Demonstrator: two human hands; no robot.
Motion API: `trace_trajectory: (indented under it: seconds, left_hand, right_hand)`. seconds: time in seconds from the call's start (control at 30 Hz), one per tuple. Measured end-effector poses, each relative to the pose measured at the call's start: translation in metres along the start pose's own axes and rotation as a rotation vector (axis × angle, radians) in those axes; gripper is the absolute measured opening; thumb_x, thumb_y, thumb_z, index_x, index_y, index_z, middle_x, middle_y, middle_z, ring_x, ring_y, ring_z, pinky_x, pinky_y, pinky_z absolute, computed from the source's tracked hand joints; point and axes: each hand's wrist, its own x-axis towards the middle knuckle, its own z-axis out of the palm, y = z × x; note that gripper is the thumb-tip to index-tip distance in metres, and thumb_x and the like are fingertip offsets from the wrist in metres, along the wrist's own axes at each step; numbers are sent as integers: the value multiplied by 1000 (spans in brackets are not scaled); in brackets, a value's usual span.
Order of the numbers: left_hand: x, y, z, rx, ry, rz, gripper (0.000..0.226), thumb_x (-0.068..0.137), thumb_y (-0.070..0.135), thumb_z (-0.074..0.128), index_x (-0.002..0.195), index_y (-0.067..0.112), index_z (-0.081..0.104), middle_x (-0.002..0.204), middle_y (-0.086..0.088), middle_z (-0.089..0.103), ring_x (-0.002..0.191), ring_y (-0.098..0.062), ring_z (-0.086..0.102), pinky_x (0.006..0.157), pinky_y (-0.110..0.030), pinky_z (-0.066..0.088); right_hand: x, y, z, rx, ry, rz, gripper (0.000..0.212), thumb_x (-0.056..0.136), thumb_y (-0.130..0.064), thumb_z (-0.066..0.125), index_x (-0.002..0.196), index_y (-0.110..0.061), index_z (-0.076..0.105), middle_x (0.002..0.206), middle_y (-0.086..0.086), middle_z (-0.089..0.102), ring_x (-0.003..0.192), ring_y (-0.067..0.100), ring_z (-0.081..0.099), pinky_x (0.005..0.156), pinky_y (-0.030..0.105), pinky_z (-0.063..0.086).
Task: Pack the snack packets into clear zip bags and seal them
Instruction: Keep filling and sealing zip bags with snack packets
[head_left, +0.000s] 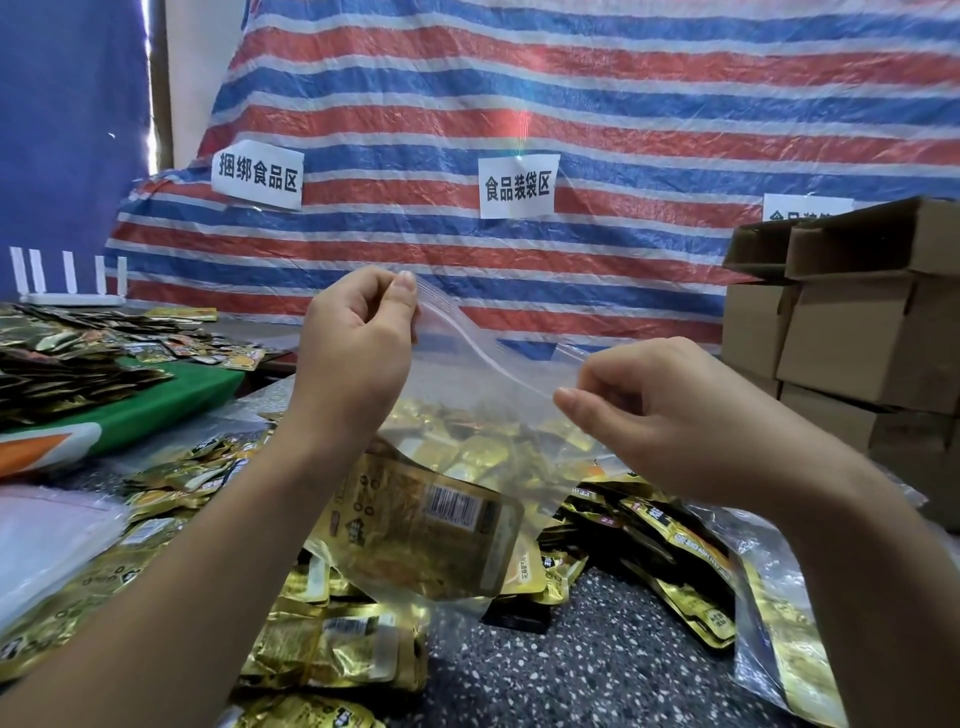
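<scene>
A: So your left hand (358, 343) is up around 11 o'clock from centre, pinching one top corner of the clear zip bag (467, 415), and your right hand (660, 415) pinches the other end of the zip strip (488, 358) over at 3 o'clock. The bag hangs off the table between them.

B: Yep, and you've got a gold snack packet (426, 530) inside it, barcode side facing you, sitting low at about 6 o'clock.

A: Loose gold packets (322, 644) are heaped on the speckled table (587, 654) underneath. Cardboard boxes (852, 332) are stacked at 3 o'clock, striped tarp (571, 93) at 12.
</scene>
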Motion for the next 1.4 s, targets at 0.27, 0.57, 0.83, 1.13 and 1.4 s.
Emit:
trace_trajectory:
  seconds: [0.27,0.57,0.83,1.13,1.4]
  left_hand:
    - [3,-5,-3,-10,18,-25,35,102,27,48,77,3,56,64,-2,49,59,-15,42,55,-33,36]
    - [-2,-1,1,-11,-61,22,32,103,29,48,77,13,58,61,9,50,58,-11,45,53,-31,38]
    - [-14,-1,16,-16,-328,102,23,101,21,51,87,10,66,58,15,51,51,0,43,50,-14,34]
    - [-15,-13,21,-23,-358,-42,26,100,27,52,84,15,67,55,12,51,51,-9,43,49,-23,35]
    - [-17,-22,28,80,-163,-94,36,82,36,76,111,29,57,93,12,64,82,4,61,72,-13,49]
  right_hand:
    - [-2,-3,-3,59,-16,-66,27,95,-31,60,72,-18,62,58,-14,53,50,6,42,50,22,36]
    - [1,-2,3,10,-84,-14,12,87,-28,53,77,-29,59,54,-10,54,48,6,45,48,24,32]
    - [7,0,21,-1,-102,35,71,83,-74,38,64,-9,60,44,-5,42,39,9,34,41,25,27]
    - [19,15,35,493,-256,81,34,88,-58,59,96,-27,70,61,-9,66,45,2,53,44,19,41]
    - [45,41,65,691,-290,370,28,106,-25,47,99,-14,72,74,5,74,42,9,48,43,18,39]
